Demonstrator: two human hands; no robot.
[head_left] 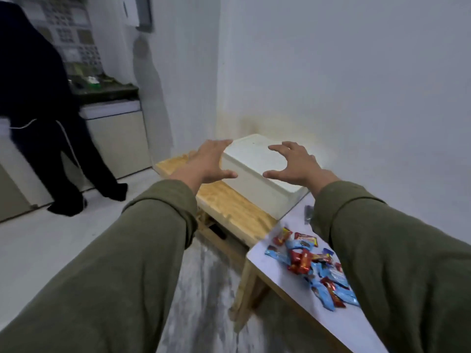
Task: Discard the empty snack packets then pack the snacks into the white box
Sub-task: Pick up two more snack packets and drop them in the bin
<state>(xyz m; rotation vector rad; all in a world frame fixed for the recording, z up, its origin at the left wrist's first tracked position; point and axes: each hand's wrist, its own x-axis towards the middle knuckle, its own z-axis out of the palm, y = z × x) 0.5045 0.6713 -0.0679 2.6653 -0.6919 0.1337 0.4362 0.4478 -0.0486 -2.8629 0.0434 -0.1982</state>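
Two spread hands, left [207, 161] and right [295, 163], hover over the closed white box [257, 169] on a wooden bench [229, 207]; snacks [313, 266] lie nearer than the box. Gripping both box ends evenly should lift it cleanly.

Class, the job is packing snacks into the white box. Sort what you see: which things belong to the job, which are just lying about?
Belong: white box, snack packets, left hand, right hand.
Lying about: dark packet apart from the pile, wooden bench, counter clutter.
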